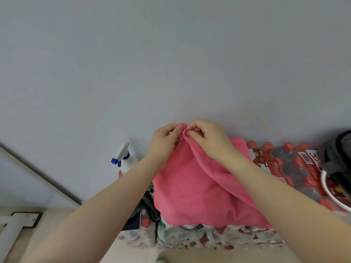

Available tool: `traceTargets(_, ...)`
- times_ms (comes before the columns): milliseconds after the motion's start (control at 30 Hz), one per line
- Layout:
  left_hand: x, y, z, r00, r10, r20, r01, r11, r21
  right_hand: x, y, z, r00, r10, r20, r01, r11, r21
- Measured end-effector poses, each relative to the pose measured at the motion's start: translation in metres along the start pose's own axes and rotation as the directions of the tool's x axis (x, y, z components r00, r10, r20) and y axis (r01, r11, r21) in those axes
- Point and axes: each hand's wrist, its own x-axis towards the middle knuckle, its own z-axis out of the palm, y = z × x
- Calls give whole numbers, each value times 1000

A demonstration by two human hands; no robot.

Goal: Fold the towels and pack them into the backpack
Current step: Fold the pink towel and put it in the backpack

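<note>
We are reading very little here. On the shrink-wrapped pack of red-capped bottles (296,168) at the right, a white label (308,156) is showing a black barcode and, beside it, large red characters that we are taking for "30", turned sideways and partly cut off by a dark object. The red band of wrap on the same pack is carrying small white print and a cartoon figure, but we are finding the lettering too blurred to make out. The spray bottle (126,160) at the left is showing us no legible label, and the patterned wrap on the packs in front is giving us no readable words.
</note>
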Motion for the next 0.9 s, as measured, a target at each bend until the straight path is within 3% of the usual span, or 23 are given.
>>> traceTargets(133, -22, 6, 10, 995, -98, 21, 101, 966, -240, -5, -1, 3, 995, 62, -83, -65, 997, -42)
traceTargets(333, -38, 5, 5, 997, -75, 8, 75, 964, -256, -17, -9, 5, 981, 104, -164, -103, 995, 17)
traceTargets(633, -73, 17, 23, 996, 73, -42, -78, 986, -147, -38, -16, -12, 973, 119, -196, -111, 993, 47)
traceTargets(767, -84, 21, 32, 967, 247, -62, -244, 969, 48, -54, -21, -22, 975, 133, -180, -137, 990, -11)
traceTargets(900, -97, 33, 45, 930, 362, -67, -353, 928, 119, -77, -26, -49, 986, 69, -154, -67, 998, 19)
